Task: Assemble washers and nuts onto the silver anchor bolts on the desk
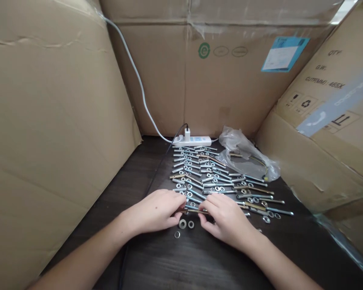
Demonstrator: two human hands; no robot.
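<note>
My left hand is closed, its thumb and fingers pinching a brass-coloured metal sleeve. My right hand grips a thin brass-coloured bolt with thumb and fingertips. Bolt and sleeve lie end to end between the two hands, just above the table; whether one enters the other is too small to tell. Close in front of the fingers lie a wide flat washer, a smaller washer or nut and a thin ring. Fingertips hide parts of both held pieces.
Beyond the hands, rows of bolts, sleeves, nuts and washers cover the dark table. A white power strip and a clear plastic bag are at the back. A black cable runs past my left arm. Cardboard walls enclose three sides.
</note>
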